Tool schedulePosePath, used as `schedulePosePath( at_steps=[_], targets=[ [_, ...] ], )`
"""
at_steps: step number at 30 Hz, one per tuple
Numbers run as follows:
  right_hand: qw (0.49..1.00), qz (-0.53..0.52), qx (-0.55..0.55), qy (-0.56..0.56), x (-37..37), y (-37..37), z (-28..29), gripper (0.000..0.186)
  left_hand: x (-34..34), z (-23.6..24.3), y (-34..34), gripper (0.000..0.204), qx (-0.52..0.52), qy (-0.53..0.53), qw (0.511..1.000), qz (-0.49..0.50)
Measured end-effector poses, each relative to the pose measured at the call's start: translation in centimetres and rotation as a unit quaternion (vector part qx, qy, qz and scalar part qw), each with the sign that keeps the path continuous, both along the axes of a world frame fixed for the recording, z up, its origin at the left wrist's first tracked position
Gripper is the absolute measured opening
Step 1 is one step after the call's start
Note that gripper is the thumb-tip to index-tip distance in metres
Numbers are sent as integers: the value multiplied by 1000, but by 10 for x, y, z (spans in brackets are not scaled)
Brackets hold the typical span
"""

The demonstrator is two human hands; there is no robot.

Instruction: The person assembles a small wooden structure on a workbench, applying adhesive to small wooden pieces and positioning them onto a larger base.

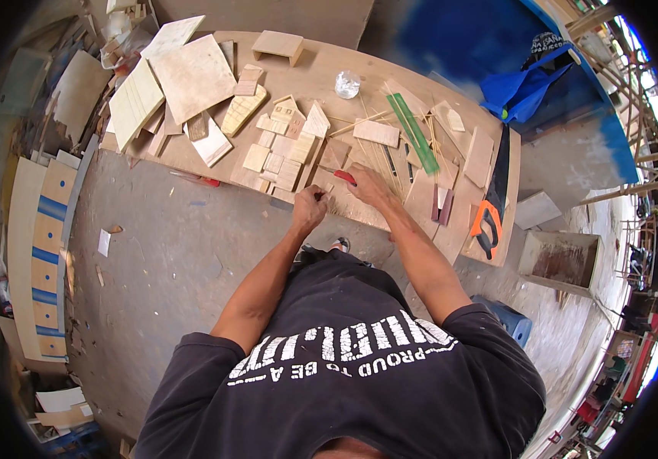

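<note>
My right hand [367,185] grips a red-handled cutter [343,175], its blade pointing left over the bench. My left hand [310,203] is closed near the bench's front edge, pinching something small that I cannot make out. Just beyond them lies a small wooden house model [279,153] of pale pieces. Thin sticks [388,174], a pale rectangular block [375,132] and a green strip [411,131] are to the right of it.
The wooden bench [321,57] holds stacked boards [191,76], a small wooden stand [277,44], a clear container [348,84] and an orange-handled saw [486,226]. A blue bag [520,96] hangs at the right. A box [560,260] stands on the floor.
</note>
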State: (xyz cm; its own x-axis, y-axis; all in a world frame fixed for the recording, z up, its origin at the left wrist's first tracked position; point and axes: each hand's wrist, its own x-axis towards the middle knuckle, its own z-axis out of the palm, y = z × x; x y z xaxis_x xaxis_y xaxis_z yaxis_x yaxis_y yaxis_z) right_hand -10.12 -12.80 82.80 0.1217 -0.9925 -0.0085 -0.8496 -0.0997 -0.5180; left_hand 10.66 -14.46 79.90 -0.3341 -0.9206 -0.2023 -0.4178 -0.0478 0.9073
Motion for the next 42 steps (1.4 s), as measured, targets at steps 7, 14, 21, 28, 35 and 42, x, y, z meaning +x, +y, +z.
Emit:
schedulePosePath(
  at_steps=[7,14,21,28,35,42],
  targets=[
    [999,-28,-21,0,-7,-4,-6,20,-7,-2,0,21,-47,-34,998,19],
    [977,-150,-30,-150,-18,10,4,20,-10,-11,2,23,-152,-51,987,26],
    [983,-147,-48,-97,-15,56,-8,20,-26,11,13,17,-142,-80,985,60],
    [983,-158,-33,-85,11,56,-13,16,-28,10,11,17,-184,-77,978,64],
    [981,-186,-4,-56,22,54,-17,13,-29,15,16,14,-156,-38,987,25],
    [981,-190,-16,-22,24,52,-13,17,-27,-1,12,19,-183,-36,982,41]
  ],
)
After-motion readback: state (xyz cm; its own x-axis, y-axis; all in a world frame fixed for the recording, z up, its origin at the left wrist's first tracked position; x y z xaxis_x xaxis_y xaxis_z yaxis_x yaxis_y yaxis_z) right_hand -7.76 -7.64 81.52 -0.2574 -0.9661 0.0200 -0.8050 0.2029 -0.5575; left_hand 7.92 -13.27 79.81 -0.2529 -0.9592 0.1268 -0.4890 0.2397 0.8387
